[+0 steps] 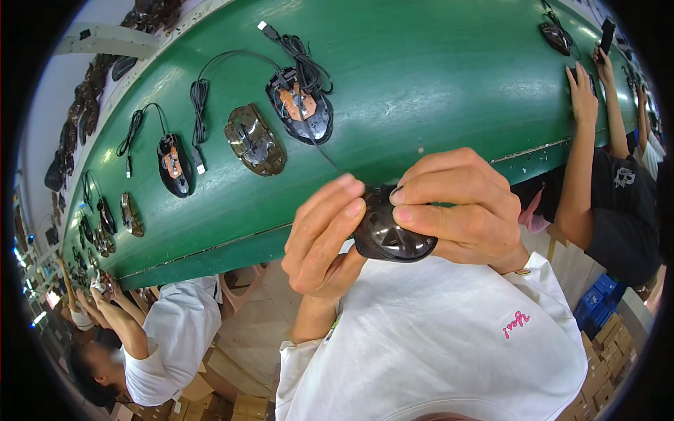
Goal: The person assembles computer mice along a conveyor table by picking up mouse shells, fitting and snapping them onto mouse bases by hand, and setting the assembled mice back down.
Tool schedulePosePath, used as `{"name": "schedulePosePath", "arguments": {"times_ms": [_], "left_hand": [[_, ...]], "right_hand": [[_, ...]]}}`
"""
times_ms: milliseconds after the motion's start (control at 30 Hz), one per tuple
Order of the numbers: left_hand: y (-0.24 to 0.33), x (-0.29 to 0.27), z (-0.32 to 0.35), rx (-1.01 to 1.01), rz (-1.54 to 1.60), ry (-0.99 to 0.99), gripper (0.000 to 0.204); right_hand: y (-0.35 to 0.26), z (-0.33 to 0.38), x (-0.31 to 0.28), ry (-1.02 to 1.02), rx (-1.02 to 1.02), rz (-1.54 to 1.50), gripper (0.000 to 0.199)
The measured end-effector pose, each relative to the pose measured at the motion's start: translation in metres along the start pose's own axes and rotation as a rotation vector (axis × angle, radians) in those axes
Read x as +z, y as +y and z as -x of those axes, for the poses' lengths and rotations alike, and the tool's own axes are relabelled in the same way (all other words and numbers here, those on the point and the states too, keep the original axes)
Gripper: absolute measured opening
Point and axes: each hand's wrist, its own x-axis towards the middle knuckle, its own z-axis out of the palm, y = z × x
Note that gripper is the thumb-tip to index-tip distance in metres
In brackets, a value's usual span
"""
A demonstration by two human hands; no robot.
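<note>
Glossy dark computer mouse [394,237] sits between left hand [319,235], pinching its left edge, and right hand [467,207], gripping its upper right.

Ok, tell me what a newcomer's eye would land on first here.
Probably the shiny dark mouse, held between the left hand and right hand near the picture's centre. Next comes the long green table sweeping across the view, with an open mouse and a brown shell lying beyond the left hand.
</note>
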Motion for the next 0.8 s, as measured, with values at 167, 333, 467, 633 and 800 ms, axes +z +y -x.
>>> {"name": "schedulePosePath", "arguments": {"times_ms": [167,333,467,633,800], "left_hand": [[0.002,-0.002,0.01,-0.392,0.385,0.098,0.055],[0.001,-0.005,0.022,-0.89,0.941,0.038,0.062],[0.002,-0.008,0.023,-0.961,1.045,-0.051,0.067],[0.014,-0.012,0.013,-0.853,0.893,-0.029,0.075],[0.018,-0.009,0.016,-0.696,0.677,-0.149,0.08]], "right_hand": [[0.008,0.015,-0.002,0.023,-0.15,0.099,0.025],[0.013,0.037,0.009,-0.008,-0.246,0.159,0.027],[0.007,0.045,0.012,-0.084,-0.202,0.084,0.034],[-0.003,0.042,0.009,-0.084,0.175,-0.274,0.057],[-0.01,0.028,0.026,0.19,0.704,-0.806,0.08]]}}
